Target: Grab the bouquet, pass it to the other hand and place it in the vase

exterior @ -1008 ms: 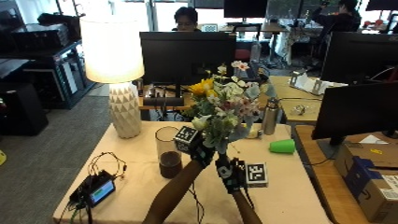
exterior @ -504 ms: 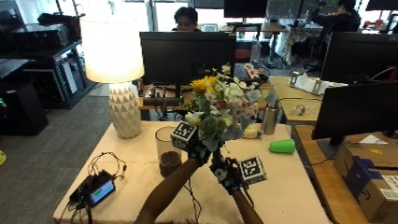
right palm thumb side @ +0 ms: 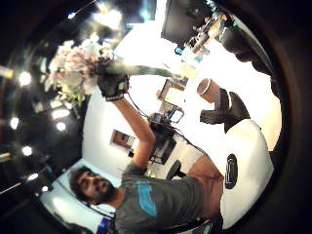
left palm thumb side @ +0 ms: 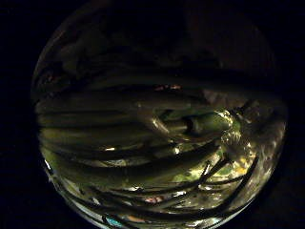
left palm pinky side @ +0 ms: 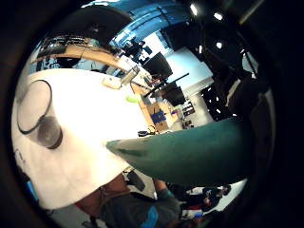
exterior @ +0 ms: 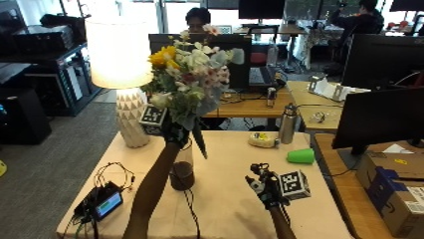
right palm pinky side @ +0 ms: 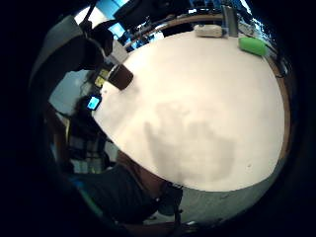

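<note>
Overhead, left hand (exterior: 173, 130) gripping bouquet (exterior: 189, 82), vase (exterior: 181, 172) beneath holding no flowers

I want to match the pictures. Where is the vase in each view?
Outside view: vase on the table, behind the left forearm.
Left little finger view: on the tabletop.
Left thumb view: not visible.
Right little finger view: at the table's edge.
Right thumb view.
Shared landmark: green cup.

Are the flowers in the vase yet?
No, the left hand holds the bouquet up in the air above the vase.
</note>
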### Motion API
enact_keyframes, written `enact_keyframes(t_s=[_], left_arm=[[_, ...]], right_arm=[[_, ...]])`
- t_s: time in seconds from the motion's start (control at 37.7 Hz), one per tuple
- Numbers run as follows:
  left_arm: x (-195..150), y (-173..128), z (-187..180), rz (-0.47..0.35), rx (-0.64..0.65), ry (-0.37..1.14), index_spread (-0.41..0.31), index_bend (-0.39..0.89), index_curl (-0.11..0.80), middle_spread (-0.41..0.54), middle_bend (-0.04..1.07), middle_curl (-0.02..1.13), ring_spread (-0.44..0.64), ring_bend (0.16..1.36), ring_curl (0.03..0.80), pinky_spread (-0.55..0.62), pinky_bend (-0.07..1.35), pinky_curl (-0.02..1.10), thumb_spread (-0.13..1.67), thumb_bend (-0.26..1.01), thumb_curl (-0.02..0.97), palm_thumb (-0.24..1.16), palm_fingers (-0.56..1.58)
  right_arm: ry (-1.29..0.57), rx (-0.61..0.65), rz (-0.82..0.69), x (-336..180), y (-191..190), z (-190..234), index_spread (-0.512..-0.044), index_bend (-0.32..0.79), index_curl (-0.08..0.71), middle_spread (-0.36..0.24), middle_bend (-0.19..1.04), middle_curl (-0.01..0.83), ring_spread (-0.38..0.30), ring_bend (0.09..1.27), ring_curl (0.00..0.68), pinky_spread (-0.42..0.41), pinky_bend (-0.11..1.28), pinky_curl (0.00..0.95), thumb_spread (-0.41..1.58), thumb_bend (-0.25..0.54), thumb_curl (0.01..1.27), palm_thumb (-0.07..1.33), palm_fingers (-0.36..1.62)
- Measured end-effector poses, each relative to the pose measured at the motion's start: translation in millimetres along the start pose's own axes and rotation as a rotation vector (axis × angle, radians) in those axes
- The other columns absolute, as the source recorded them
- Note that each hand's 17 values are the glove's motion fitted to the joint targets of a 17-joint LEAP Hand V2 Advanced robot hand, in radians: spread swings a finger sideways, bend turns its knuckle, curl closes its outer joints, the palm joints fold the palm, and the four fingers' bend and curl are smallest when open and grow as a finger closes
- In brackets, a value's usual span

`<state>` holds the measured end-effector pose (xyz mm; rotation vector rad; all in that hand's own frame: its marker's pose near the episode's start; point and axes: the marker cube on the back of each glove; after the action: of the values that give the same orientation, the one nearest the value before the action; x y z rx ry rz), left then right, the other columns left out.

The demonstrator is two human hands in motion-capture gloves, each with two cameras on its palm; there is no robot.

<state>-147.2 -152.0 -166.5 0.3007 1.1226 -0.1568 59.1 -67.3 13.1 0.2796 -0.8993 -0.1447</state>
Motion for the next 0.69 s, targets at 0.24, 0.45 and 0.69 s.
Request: enact_keyframes(t_s=[0.24, 0.45, 0.69], left_arm=[[102.6, -6.6, 36.5, 0.176, -0.044, 0.302, -0.238, 0.15, 0.357, -0.315, 0.44, 0.58, -0.33, 0.69, 0.465, -0.25, 0.25, 0.44, 0.83, -0.02, 0.604, 1.0, 1.13], [109.9, -26.8, -3.5, 0.179, 0.025, 0.423, -0.246, 0.15, 0.372, -0.317, 0.43, 0.6, -0.33, 0.68, 0.469, -0.25, 0.24, 0.44, 0.83, -0.02, 0.611, 1.0, 1.14], [61.2, -50.6, -0.1, 0.081, 0.046, 0.341, -0.248, 0.15, 0.382, -0.324, 0.42, 0.61, -0.33, 0.67, 0.471, -0.26, 0.24, 0.45, 0.81, -0.02, 0.622, 1.0, 1.14]], right_arm=[[-0.024, 0.059, 0.051, 28.1, 1.7, -25.2, -0.292, 0.13, 0.374, -0.113, 0.3, 0.45, -0.066, 0.46, 0.378, 0.135, 0.52, 0.382, 0.91, -0.053, 0.65, 0.94, 0.78], [0.089, 0.099, 0.079, 26.7, 5.5, -40.1, -0.283, 0.15, 0.371, -0.065, 0.27, 0.438, -0.005, 0.36, 0.353, 0.216, 0.47, 0.364, 1.03, -0.044, 0.6, 0.79, 0.74], [0.151, 0.099, 0.07, 10.0, 0.4, -34.9, -0.277, 0.16, 0.37, -0.043, 0.25, 0.428, 0.04, 0.28, 0.339, 0.265, 0.41, 0.349, 1.09, -0.023, 0.57, 0.75, 0.71]])
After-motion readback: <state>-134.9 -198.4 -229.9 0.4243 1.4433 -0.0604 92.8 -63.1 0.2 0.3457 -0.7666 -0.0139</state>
